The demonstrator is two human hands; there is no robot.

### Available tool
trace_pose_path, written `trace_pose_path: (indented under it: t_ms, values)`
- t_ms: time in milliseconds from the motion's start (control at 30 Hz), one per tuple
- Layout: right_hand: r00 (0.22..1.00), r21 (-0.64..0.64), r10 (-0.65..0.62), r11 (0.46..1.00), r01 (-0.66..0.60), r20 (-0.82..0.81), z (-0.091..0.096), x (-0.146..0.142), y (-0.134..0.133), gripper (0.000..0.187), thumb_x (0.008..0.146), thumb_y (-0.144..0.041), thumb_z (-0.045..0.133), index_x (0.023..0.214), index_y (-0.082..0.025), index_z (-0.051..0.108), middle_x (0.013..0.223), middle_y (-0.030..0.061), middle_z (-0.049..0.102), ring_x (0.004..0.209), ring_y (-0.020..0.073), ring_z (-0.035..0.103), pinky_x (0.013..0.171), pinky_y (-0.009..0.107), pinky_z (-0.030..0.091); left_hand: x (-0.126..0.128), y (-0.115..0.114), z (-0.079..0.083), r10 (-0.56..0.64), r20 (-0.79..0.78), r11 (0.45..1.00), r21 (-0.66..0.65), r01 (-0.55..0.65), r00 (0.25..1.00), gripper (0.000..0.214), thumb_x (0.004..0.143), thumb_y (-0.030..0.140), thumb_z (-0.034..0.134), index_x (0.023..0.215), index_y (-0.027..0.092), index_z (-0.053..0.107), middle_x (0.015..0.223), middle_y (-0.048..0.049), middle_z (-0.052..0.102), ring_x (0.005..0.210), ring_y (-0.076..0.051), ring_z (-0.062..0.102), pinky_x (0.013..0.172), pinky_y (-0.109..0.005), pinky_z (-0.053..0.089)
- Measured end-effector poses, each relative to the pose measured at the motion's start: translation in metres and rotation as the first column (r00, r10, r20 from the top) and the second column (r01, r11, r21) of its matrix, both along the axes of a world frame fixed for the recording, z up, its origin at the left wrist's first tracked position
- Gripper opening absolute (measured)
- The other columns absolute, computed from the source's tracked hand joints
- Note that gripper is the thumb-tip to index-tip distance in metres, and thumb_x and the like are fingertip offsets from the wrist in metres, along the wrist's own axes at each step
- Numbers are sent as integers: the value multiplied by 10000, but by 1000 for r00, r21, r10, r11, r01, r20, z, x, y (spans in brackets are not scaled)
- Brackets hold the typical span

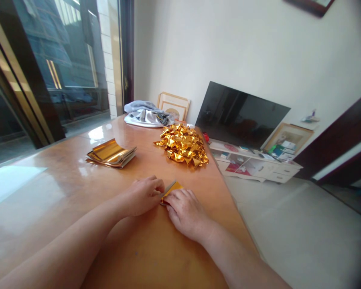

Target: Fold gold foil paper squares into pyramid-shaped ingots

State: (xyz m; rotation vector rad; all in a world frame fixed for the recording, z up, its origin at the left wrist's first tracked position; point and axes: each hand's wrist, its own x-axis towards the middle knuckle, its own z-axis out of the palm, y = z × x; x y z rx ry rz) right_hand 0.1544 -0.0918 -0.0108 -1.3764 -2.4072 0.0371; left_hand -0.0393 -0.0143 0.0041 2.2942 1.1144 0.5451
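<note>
Holds gold paper (175, 186) down on the worktop (156, 261) under the right hand (187, 209), with fingers (177, 196) bent. Curls the left hand (140, 196) at the paper's edge; can't tell if pinching. Has a gold stack (110, 154) ahead left, a crinkly gold heap (186, 146) right, then bunched cloth (144, 113), then a black TV (240, 116).

Heaped at far end of surface (63, 192): pale blue-grey cloth (140, 116). Behind: wood-framed picture (176, 105). Rightward: dark television (240, 114) above white cabinet (260, 168), second framed picture (291, 136) beside screen. Leftward: glass door (78, 52).
</note>
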Motion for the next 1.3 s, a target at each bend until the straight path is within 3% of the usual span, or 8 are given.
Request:
trace_pose_path:
  t_ms: [133,333,600,733,933,1300]
  values:
    - [1000,-14,10,1000,-11,-16,-1,1,0,225,958,-169,547,1156,-220,642,1101,75,670,1062,235,562,915,377,413,-9,5,6,-37,-72,999,18,38,997,163,800,191,567,808,224,727,898,-35,649,805,-181,599,725,-266,420]
    - [998,-30,-41,999,40,-46,-2,-1,0,183,906,-149,598,1078,-205,622,1052,73,671,1027,241,563,903,377,404,-12,10,-1,-142,-120,988,35,147,982,224,777,189,582,830,269,785,875,-23,663,818,-190,603,764,-275,412]
    - [996,-33,-40,999,37,-83,-2,1,4,76,941,-197,590,982,-227,647,988,49,682,985,226,578,868,358,401,-11,10,3,-149,-125,989,-39,145,981,251,720,172,594,812,272,805,818,-4,727,775,-189,624,700,-270,391]
    - [995,-37,-36,999,33,-97,-2,2,6,90,960,-210,577,967,-230,665,979,43,687,976,218,584,870,356,405,-10,10,3,-149,-123,987,-74,141,981,245,717,178,587,813,259,797,820,-1,734,754,-183,624,671,-264,387]
    - [993,-36,-33,999,30,-109,-4,4,6,69,941,-213,603,952,-232,668,974,45,683,974,223,580,865,360,411,-8,8,-1,-106,-87,994,-24,105,991,196,688,148,580,772,229,738,772,10,711,747,-183,604,674,-262,388]
    - [992,-46,-36,998,31,-118,-3,3,2,131,906,-171,614,1012,-237,656,1015,46,697,999,240,579,892,376,409,-7,11,-10,-84,-11,991,-102,83,996,177,711,183,563,824,203,699,731,9,670,662,-153,560,589,-231,369]
